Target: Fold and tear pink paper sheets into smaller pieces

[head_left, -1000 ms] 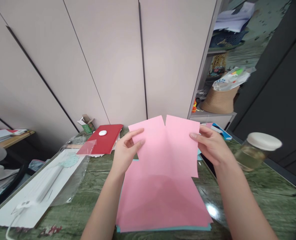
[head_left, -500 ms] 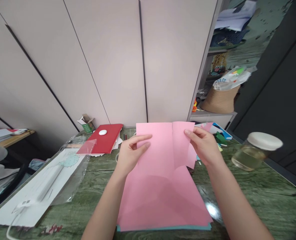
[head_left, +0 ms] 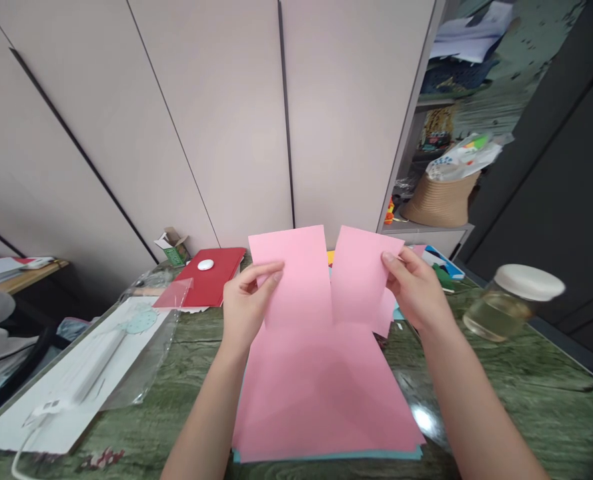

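Two pink paper pieces are held up side by side, with a gap between their upper parts; whether they still join lower down I cannot tell. My left hand (head_left: 249, 300) pinches the outer edge of the left paper piece (head_left: 301, 280). Thumb and fingers of my right hand (head_left: 416, 283) close on the outer edge of the right paper piece (head_left: 359, 277). Below them lies a large pink paper sheet (head_left: 326, 400), on top of a blue sheet (head_left: 331, 457) that shows along the near edge. Another pink scrap (head_left: 385, 313) peeks out behind the right piece.
A lidded jar of liquid (head_left: 506, 310) stands at the right. On the left lie a red folder (head_left: 211, 273) with a round white object (head_left: 205, 265), a power strip (head_left: 86, 370) on white paper and a clear plastic sleeve (head_left: 146, 370). Tall cabinet doors (head_left: 216, 120) rise behind the table.
Half a second ago the pink paper was together at the top with a line down it. Now the two parts stand apart, the left one tilted and shifted left with my left hand.
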Demonstrator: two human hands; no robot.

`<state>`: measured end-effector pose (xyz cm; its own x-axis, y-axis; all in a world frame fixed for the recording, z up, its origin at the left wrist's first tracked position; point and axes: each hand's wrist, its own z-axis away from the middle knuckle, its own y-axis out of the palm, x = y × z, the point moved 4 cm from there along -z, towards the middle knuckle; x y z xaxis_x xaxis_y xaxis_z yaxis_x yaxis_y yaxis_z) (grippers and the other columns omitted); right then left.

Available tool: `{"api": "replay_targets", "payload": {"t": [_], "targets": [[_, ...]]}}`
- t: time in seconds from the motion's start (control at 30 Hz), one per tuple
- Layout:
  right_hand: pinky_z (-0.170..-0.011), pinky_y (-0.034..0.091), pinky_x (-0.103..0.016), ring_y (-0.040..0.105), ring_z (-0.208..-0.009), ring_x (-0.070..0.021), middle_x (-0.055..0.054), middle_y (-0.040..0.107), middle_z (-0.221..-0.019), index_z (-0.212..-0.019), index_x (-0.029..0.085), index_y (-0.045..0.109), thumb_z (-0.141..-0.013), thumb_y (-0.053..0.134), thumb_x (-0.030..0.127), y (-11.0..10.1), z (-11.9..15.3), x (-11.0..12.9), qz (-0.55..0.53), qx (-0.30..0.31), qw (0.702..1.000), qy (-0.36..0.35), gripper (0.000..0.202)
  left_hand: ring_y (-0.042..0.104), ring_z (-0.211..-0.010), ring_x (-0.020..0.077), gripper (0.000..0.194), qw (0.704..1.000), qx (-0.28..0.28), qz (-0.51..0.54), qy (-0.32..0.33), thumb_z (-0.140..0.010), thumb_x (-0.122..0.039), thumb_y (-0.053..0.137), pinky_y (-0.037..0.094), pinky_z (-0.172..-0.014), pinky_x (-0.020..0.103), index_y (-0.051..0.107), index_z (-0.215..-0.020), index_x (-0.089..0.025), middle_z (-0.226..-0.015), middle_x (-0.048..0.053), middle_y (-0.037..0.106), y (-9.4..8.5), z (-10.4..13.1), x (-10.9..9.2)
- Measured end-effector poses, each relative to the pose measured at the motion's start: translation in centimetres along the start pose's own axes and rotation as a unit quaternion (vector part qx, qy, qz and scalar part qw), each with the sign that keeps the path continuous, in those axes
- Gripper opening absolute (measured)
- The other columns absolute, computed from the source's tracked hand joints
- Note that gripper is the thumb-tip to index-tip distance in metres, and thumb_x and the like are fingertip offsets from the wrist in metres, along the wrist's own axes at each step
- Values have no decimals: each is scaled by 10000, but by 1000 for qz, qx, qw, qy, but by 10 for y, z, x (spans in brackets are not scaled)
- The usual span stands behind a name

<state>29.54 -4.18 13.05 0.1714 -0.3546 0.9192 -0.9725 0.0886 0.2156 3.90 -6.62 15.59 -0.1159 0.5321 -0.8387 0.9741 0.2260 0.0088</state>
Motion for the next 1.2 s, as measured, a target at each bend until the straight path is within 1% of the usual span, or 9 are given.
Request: {"api": "replay_targets", "payload": {"t": [0.2, 0.33, 0.43, 0.5, 0.57, 0.67, 0.77, 0.97, 1.2], "targets": [[-572, 495, -243, 614, -767, -160, -8, 656, -949, -1067, 292, 568, -772, 562, 401, 0, 1, 1, 40, 14, 999, 12, 315, 563, -1036, 229, 301, 999, 32, -21, -18, -691, -301, 659, 458, -865, 355, 660, -977, -207, -1095, 69, 635, 1, -1, -2], [-634, 516, -283, 627, -771, -171, -15, 656, -961, -1261, 333, 395, -697, 667, 302, 5, 7, 5, 47, 128, 988, 77, 627, 474, -1161, 227, 430, 998, 53, -41, -2, -690, -286, 664, 406, -949, 363, 589, -1110, -229, -1221, 60, 559, 2, -1, -5], [-684, 520, -340, 632, -798, -197, -25, 661, -966, -1314, 340, 315, -595, 746, 227, 6, 10, 5, 42, 173, 978, 110, 845, 544, -1070, 221, 321, 998, 50, -36, 3, -701, -287, 655, 436, -910, 351, 643, -1010, -204, -1118, 66, 622, 1, -2, -3], [-726, 509, -358, 626, -827, -209, -39, 666, -957, -1204, 286, 479, -571, 760, 234, 3, 6, 4, 35, 145, 984, 95, 694, 587, -989, 217, 217, 998, 48, -41, 0, -718, -296, 636, 452, -880, 344, 680, -900, -186, -1014, 68, 664, 0, -2, -1], [-749, 495, -354, 618, -826, -207, -46, 674, -909, -956, 223, 632, -587, 750, 274, -1, 1, 0, 19, 90, 994, 66, 391, 590, -981, 219, 201, 998, 44, -48, -5, -729, -305, 621, 447, -882, 346, 687, -875, -183, -991, 68, 673, -1, -2, -1], [-719, 484, -309, 599, -762, -166, -20, 662, -808, -721, 206, 654, -639, 713, 306, -4, -4, -5, -10, 26, 999, 28, 142, 539, -1075, 226, 306, 996, 58, -64, -8, -707, -305, 641, 424, -918, 358, 651, -999, -213, -1109, 57, 629, 0, -1, -6], [-662, 469, -266, 565, -698, -130, 13, 627, -749, -729, 225, 645, -687, 672, 331, 0, -3, -7, -8, 8, 1000, 4, 118, 474, -1156, 219, 411, 993, 82, -84, -1, -677, -290, 670, 392, -959, 352, 606, -1081, -249, -1195, 37, 577, 4, 1, -11], [-611, 449, -265, 561, -661, -142, 16, 616, -710, -749, 227, 615, -731, 609, 406, 10, 3, -5, 48, -2, 999, -20, 180, 465, -1162, 214, 417, 991, 95, -93, 7, -686, -276, 659, 380, -970, 356, 594, -1097, -258, -1191, 36, 573, 13, 6, -11], [-596, 473, -289, 600, -696, -175, -5, 662, -801, -842, 252, 635, -714, 634, 390, -7, -2, -3, 30, -50, 998, -27, 188, 474, -1151, 204, 415, 992, 62, -111, 27, -693, -276, 657, 387, -964, 345, 590, -1102, -261, -1196, 28, 571, 3, 4, -16]]}}
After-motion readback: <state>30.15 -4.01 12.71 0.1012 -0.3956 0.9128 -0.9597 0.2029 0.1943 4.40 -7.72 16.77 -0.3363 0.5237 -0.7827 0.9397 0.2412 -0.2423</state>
